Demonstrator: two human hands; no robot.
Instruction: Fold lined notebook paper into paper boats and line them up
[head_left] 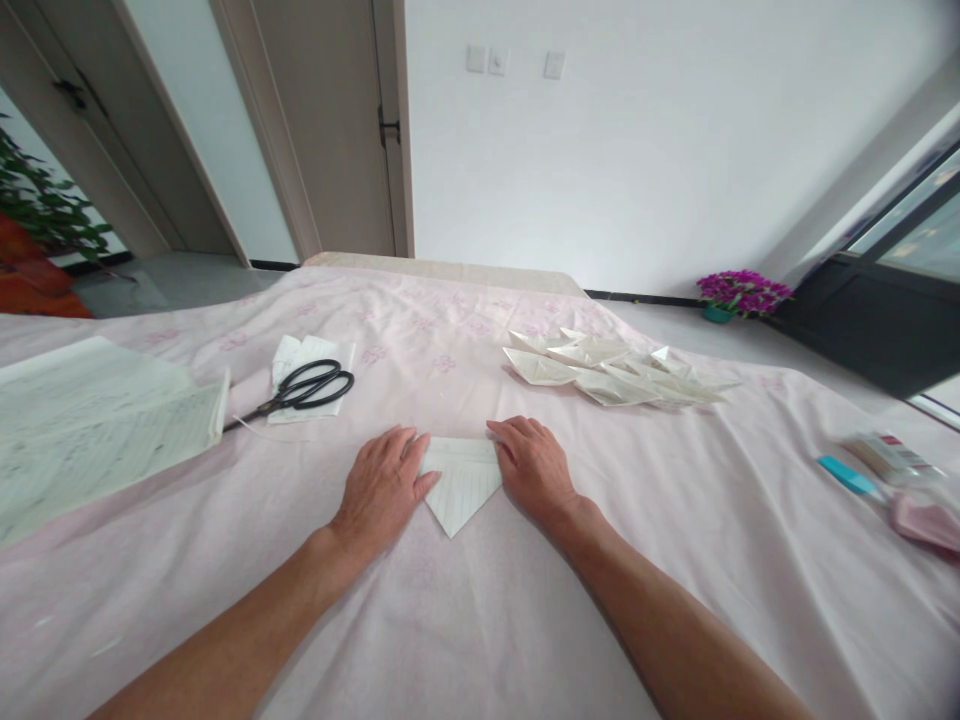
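A folded sheet of lined white paper (462, 482) lies on the cloth between my hands, its wide edge away from me and its point towards me. My left hand (381, 483) holds its left side, with the thumb on the paper. At the right corner, my right hand (534, 467) holds the paper, fingers close together; the thumb is mostly hidden. Black-handled scissors (313, 385) rest to the left on some small white papers (307, 352). Folded paper shapes with pointed tips, shaped like boats (611, 368), are grouped beyond my right hand.
A pink flowered cloth (435, 640) covers the table. Large written sheets (97, 440) lie at the left. On the right are a blue-handled item (847, 474), a clear packet (892, 458) and a pink object (926, 520). Purple flowers (742, 290) stand on the floor beyond.
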